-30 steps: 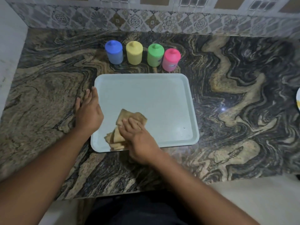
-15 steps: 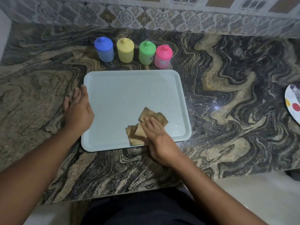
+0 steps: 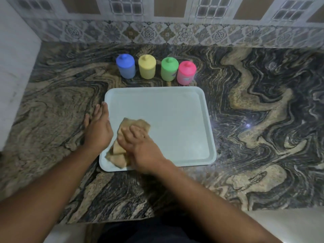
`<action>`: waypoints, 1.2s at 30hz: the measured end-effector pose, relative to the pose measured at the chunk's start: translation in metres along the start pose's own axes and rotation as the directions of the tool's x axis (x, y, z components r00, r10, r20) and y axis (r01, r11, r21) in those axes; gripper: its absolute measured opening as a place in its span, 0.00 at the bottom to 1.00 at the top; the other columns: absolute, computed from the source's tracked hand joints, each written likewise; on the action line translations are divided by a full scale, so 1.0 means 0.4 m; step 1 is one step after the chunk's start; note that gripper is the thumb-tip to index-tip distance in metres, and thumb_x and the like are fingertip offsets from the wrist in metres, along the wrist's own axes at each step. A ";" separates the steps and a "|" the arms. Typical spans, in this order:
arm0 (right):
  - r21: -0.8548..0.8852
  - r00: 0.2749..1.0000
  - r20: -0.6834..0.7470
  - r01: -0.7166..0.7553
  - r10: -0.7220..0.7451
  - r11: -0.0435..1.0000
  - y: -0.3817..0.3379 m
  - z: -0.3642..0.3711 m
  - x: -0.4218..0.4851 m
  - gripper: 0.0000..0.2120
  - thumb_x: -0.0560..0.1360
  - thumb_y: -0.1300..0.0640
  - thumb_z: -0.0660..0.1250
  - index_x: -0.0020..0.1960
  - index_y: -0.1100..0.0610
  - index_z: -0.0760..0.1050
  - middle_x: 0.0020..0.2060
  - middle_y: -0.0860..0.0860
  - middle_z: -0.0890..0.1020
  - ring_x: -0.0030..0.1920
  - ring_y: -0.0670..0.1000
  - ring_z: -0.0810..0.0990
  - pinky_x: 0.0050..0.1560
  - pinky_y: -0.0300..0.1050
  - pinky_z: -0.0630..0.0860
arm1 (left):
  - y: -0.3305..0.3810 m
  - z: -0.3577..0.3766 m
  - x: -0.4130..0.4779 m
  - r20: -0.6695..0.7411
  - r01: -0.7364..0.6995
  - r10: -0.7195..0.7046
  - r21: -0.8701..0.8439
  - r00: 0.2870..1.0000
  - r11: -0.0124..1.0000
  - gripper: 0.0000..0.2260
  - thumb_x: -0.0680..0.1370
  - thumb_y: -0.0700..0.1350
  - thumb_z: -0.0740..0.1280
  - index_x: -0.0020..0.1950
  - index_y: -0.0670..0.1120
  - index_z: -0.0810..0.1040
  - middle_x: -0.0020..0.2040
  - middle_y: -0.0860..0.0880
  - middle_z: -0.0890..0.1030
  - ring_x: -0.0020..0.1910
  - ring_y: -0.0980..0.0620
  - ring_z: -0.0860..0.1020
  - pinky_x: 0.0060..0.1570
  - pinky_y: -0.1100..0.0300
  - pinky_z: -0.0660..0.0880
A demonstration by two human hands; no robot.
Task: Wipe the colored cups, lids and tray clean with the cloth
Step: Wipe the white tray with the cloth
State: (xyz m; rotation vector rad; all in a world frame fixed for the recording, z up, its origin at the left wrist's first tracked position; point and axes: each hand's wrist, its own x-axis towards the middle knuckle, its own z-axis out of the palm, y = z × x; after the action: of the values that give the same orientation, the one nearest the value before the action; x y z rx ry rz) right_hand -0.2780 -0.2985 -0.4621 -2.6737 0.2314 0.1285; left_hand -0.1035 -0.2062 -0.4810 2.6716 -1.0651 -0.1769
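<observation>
One tray [image 3: 175,111] is my job now, flat on the tabletop [image 3: 254,120]. The cloth [image 3: 129,123] is bunched at the tray's near-left corner under my right hand [image 3: 142,148], fingers [image 3: 135,131] slightly spread and pressing down. My left hand [image 3: 98,130] braces the tray's left rim, fingers together. I should sweep overlapping strokes toward the tray's far-right corner. Beyond the tray's far edge wait the blue cup [image 3: 125,67], yellow cup [image 3: 147,68], green cup [image 3: 169,70] and pink cup [image 3: 186,73].

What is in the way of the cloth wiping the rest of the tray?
Nothing visible. The right hand presses the cloth on the near left of the tray; the rest of it is bare. The four cups stand behind it on the counter. The left hand rests at the tray's left edge, beside the cloth.
</observation>
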 end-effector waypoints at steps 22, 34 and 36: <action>0.044 0.999 0.008 0.035 -0.036 0.998 0.140 -0.037 -0.159 0.29 0.74 0.52 0.62 0.75 0.52 0.71 0.77 0.56 0.66 0.78 0.60 0.61 0.77 0.54 0.54 | 0.001 -0.007 0.001 0.008 0.014 -0.014 0.026 1.000 1.000 0.28 0.81 0.37 0.54 0.81 0.42 0.52 0.81 0.46 0.57 0.80 0.48 0.53 0.77 0.43 0.47; 0.053 0.953 -0.144 -0.262 0.267 0.964 0.142 -0.070 0.063 0.26 0.82 0.51 0.61 0.79 0.48 0.62 0.81 0.57 0.52 0.81 0.62 0.47 0.77 0.54 0.44 | 0.004 -0.011 -0.004 0.024 0.018 -0.019 0.008 1.000 1.000 0.28 0.81 0.38 0.53 0.81 0.42 0.50 0.81 0.46 0.55 0.81 0.48 0.51 0.77 0.44 0.46; 0.046 0.950 -0.179 -0.253 0.257 0.966 0.125 -0.048 0.027 0.26 0.81 0.47 0.61 0.79 0.48 0.63 0.81 0.55 0.53 0.81 0.60 0.47 0.78 0.56 0.44 | 0.005 -0.010 -0.004 0.010 0.015 -0.015 0.005 1.000 1.000 0.28 0.81 0.38 0.54 0.81 0.43 0.50 0.81 0.46 0.56 0.81 0.48 0.51 0.77 0.44 0.46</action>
State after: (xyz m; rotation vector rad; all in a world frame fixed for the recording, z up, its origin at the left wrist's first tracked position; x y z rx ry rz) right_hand -0.2754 -0.3526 -0.4677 -2.6229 0.6343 -0.0415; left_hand -0.1050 -0.2058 -0.4766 2.6870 -1.0501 -0.1910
